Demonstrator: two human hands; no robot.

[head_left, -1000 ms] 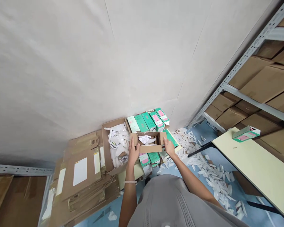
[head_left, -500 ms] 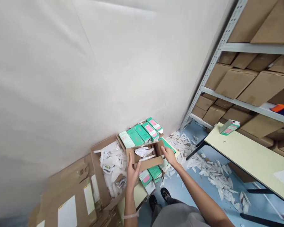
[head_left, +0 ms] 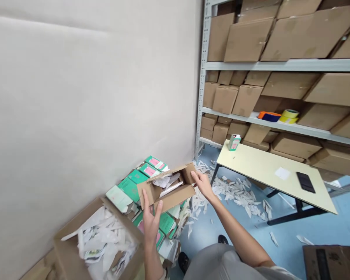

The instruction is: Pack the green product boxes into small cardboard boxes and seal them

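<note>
Between my two hands I carry a small open cardboard box [head_left: 175,203] with crumpled white paper scraps [head_left: 170,186] inside. My left hand [head_left: 151,217] grips its near left end, thumb and fingers against the flap and side wall. My right hand [head_left: 203,183] pinches the right end flap. Beneath and behind the box lie several green and white boxes [head_left: 137,177], some with pink panels. To the left, a large open carton [head_left: 71,217] is full of white paper and plastic scraps [head_left: 105,237].
White scraps litter the blue floor [head_left: 236,198]. On the right stands a pale yellow table [head_left: 256,163] bearing a green and white box [head_left: 234,142] and a black phone-like slab [head_left: 305,182]. Metal shelving [head_left: 251,66] behind it holds cardboard boxes and tape rolls [head_left: 289,116]. A brown carton [head_left: 335,262] sits lower right.
My view has swung to the right, bringing more shelving and table into sight. The small cardboard box, still in both hands, has lifted off the green boxes and tilted.
</note>
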